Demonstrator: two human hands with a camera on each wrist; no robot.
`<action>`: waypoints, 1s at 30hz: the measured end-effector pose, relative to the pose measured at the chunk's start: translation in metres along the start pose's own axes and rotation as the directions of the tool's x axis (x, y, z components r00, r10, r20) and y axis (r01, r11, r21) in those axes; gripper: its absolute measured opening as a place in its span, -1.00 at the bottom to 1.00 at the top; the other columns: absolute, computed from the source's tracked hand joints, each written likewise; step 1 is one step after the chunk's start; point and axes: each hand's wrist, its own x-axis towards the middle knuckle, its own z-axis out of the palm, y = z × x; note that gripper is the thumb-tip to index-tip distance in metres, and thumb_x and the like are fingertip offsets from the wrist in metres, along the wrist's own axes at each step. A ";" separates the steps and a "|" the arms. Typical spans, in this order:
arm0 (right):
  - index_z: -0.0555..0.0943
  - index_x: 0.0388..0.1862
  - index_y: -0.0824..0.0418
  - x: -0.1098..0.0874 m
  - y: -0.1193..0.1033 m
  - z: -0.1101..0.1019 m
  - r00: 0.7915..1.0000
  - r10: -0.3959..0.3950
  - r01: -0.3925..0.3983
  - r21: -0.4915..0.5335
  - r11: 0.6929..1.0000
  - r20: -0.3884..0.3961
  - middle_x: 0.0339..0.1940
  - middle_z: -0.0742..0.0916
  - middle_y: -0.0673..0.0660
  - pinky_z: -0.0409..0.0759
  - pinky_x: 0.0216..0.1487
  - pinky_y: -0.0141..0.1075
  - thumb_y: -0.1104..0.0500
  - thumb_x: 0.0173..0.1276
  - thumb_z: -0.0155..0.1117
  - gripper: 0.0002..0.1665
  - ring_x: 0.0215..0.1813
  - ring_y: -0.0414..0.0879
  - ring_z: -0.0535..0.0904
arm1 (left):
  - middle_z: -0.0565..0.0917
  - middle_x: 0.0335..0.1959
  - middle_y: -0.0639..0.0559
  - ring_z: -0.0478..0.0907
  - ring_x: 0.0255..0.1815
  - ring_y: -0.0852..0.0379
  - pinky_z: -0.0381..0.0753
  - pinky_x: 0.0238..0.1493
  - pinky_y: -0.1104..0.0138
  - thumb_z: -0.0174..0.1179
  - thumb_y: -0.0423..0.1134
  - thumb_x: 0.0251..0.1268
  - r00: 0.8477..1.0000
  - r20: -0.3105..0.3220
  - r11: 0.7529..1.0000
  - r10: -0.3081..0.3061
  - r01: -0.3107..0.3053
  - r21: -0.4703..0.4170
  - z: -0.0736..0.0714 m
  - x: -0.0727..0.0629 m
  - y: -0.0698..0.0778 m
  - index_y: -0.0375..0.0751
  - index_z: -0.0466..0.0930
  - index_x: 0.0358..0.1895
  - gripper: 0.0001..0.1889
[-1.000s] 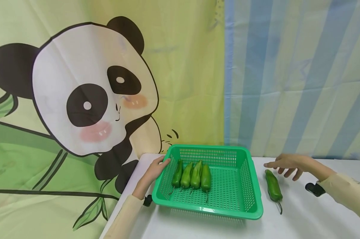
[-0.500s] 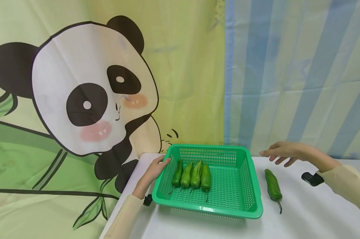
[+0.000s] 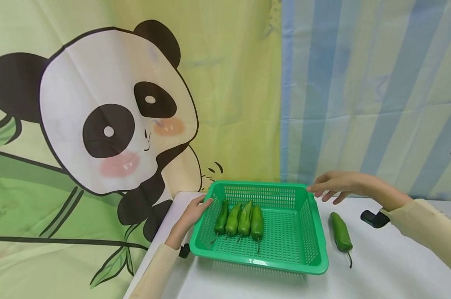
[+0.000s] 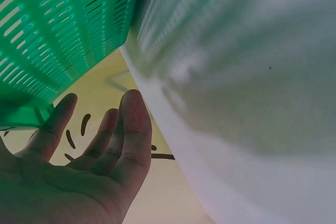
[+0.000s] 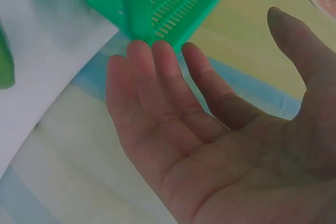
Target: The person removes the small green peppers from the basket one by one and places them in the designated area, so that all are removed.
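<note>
A green plastic basket (image 3: 315, 232) with perforated walls stands on the white table. Several green peppers (image 3: 245, 222) lie side by side in its left half, stems toward the front. At the basket's left rim is my left hand (image 3: 189, 214), its thumb tip over the edge; the left wrist view shows the other fingers loosely extended beside the outer wall. My right hand (image 3: 339, 185) hovers with fingers spread, its fingertips right at the back right corner, and nothing is in its palm in the right wrist view. One more green pepper (image 3: 341, 232) lies on the table, right of the basket.
White tabletop (image 3: 382, 261) extends to the front and right. Behind it hangs a curtain (image 3: 240, 104), with a panda print on the left and blue stripes on the right. A black wrist device (image 3: 375, 219) sits under the right sleeve.
My right hand has risen off the loose pepper and moved left to the basket's back right corner. The left hand, the basket and the peppers have stayed in place.
</note>
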 end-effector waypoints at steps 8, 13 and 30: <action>0.49 0.34 0.30 0.011 -0.018 0.014 0.999 -0.034 0.033 0.010 0.999 0.039 0.25 0.64 0.22 0.68 0.08 -0.05 -0.22 0.46 0.21 -0.27 0.26 0.15 0.60 | 0.56 0.31 -0.21 0.60 0.18 -0.15 0.61 0.12 -0.02 0.07 0.12 0.52 1.000 0.008 1.000 -0.001 0.001 0.009 0.000 0.001 -0.002 -0.09 0.50 0.39 -0.46; 0.49 0.35 0.31 0.020 -0.026 0.021 0.998 -0.040 0.040 0.005 0.999 0.041 0.20 0.65 0.21 0.69 0.05 -0.05 -0.21 0.46 0.23 -0.26 0.20 0.12 0.62 | 0.57 0.30 -0.19 0.62 0.16 -0.14 0.63 0.10 0.00 0.07 0.13 0.52 1.000 0.008 1.000 -0.007 0.007 0.004 -0.001 0.001 -0.002 -0.08 0.51 0.38 -0.46; 0.47 0.35 0.32 0.059 -0.048 0.054 0.999 -0.009 0.008 0.024 1.000 0.032 0.21 0.64 0.30 0.71 -0.01 -0.01 -0.23 0.46 0.23 -0.24 0.18 0.18 0.64 | 0.59 0.27 -0.21 0.64 0.12 -0.09 0.66 0.01 0.08 0.05 0.12 0.54 1.000 0.011 1.000 -0.001 0.001 0.014 -0.001 0.001 0.000 -0.10 0.49 0.39 -0.46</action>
